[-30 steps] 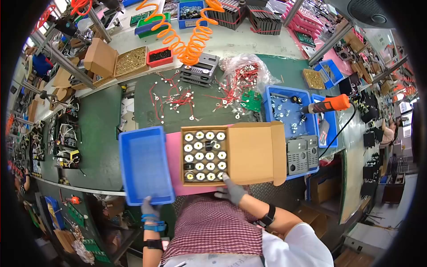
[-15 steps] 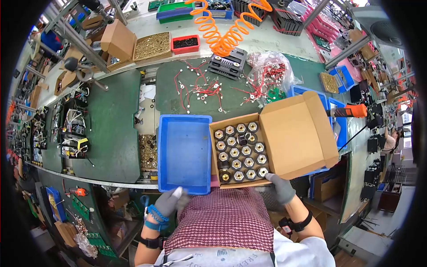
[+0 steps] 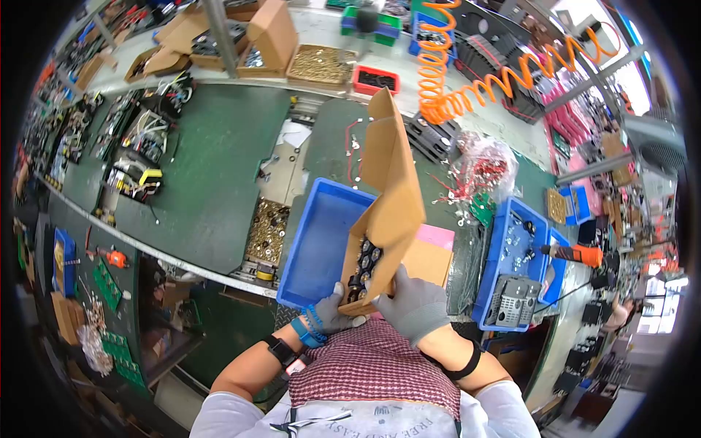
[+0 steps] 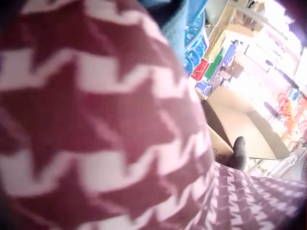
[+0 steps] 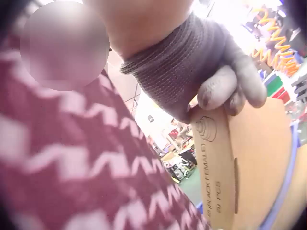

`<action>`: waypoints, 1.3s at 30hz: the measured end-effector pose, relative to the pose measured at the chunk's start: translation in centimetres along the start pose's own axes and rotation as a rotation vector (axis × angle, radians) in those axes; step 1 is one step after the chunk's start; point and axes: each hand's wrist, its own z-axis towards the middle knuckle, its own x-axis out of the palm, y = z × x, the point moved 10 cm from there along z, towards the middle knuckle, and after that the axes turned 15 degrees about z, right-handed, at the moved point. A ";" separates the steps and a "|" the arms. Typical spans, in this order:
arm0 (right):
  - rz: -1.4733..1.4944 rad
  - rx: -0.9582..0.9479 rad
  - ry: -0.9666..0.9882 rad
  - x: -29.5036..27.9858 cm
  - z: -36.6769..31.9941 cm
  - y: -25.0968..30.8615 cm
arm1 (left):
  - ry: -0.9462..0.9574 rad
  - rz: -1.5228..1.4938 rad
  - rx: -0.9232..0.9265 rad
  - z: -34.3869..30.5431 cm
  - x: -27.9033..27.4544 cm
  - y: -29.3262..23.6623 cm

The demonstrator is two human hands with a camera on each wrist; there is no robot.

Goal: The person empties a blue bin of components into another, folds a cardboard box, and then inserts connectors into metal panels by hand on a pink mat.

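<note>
An open cardboard box (image 3: 376, 219) stands tilted to the left, its lid raised, its lower part overlapping an empty blue bin (image 3: 318, 226) in the head view. Inside it show several black round fittings (image 3: 363, 270), partly hidden by the box wall. The gloved left hand (image 3: 334, 315) holds the box's lower left corner, thumb up along the side. At the near right edge the gloved right hand (image 3: 415, 306) grips the box. In the right wrist view its fingers (image 5: 218, 91) bend over the edge above printed lettering. Apron cloth fills most of the left wrist view.
Right of the box lie a pink sheet (image 3: 437, 235) and another blue bin (image 3: 511, 233) with small metal parts. An orange-handled power tool (image 3: 577, 254) rests there. Red wires in a plastic bag (image 3: 482, 168) lie behind; an orange coiled hose (image 3: 438, 95) hangs above.
The box has turned from lying flat and tipped leftward, overlapping the blue bin. The left hand has left the bin's near edge and now holds the box's corner; the right hand has moved left.
</note>
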 end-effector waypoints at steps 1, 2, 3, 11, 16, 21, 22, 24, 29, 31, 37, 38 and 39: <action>-0.070 -0.004 0.000 0.2 0.3 1.2 | -0.018 -0.014 0.006 0.0 0.0 -0.3; -0.135 -0.005 -0.015 -0.3 0.6 2.8 | -0.041 -0.159 -0.070 0.1 0.1 -0.2; -0.156 -0.015 -0.002 0.2 1.2 3.7 | -0.061 -0.308 -0.139 0.1 0.2 0.2; -0.370 -0.071 -0.104 0.8 3.9 10.1 | 0.128 -1.207 -0.199 0.7 3.0 1.3; -0.423 -0.108 -0.047 3.1 4.5 12.8 | 0.585 -1.489 -0.154 0.2 6.9 -1.0; -0.449 -0.159 -0.025 3.6 3.1 14.4 | 0.501 -1.277 -0.195 0.4 6.5 -1.7; -0.447 -0.145 -0.051 2.8 2.8 14.3 | 0.484 -1.236 -0.209 0.3 6.4 -1.9; -0.441 -0.125 -0.071 1.6 2.5 13.5 | 0.451 -1.156 -0.242 -0.1 6.3 -2.3; -0.370 -0.136 -0.268 -3.8 2.5 9.3 | 0.368 -1.050 -0.314 -1.0 6.1 -4.5; -0.324 -0.131 -0.275 -4.2 2.2 8.1 | 0.550 -1.203 -0.257 -0.6 7.2 -4.0; -0.268 -0.299 -0.392 -4.3 -1.5 10.2 | 0.456 -0.489 -0.085 1.0 7.3 -5.2; -0.296 -0.491 -0.533 -5.3 -2.7 10.4 | 0.212 -0.028 0.118 1.6 5.5 -7.4; -0.285 -0.468 -0.554 -6.3 -2.4 8.7 | -0.024 0.429 0.326 1.4 4.6 -10.6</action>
